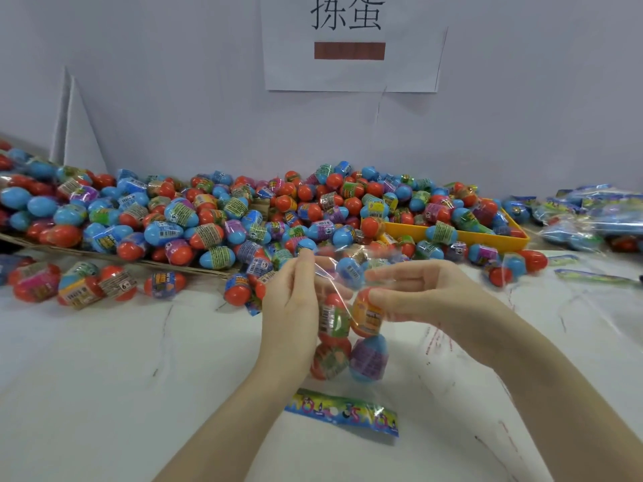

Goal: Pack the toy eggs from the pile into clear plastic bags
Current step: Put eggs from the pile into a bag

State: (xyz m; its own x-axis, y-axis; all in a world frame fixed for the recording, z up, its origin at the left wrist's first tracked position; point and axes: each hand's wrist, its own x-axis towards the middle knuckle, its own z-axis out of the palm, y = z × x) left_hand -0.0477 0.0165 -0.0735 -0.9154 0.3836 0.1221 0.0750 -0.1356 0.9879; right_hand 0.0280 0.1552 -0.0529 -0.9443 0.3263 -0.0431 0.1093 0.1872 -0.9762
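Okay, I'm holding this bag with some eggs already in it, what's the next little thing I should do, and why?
Probably feed in another egg. The clear bag hangs between both hands, the left hand pinching its top edge and the right hand at the mouth, which looks open. About four eggs sit inside, and the printed header card lies unused on the table, so sealing seems premature.

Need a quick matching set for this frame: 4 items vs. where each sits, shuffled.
Items:
1. clear bag
2. printed header card
3. yellow tray
4. paper sign

Places:
A. on the wall
B. flat on the table, near the camera
C. held between both hands
D. right of the egg pile

Pairs: 1-C, 2-B, 3-D, 4-A
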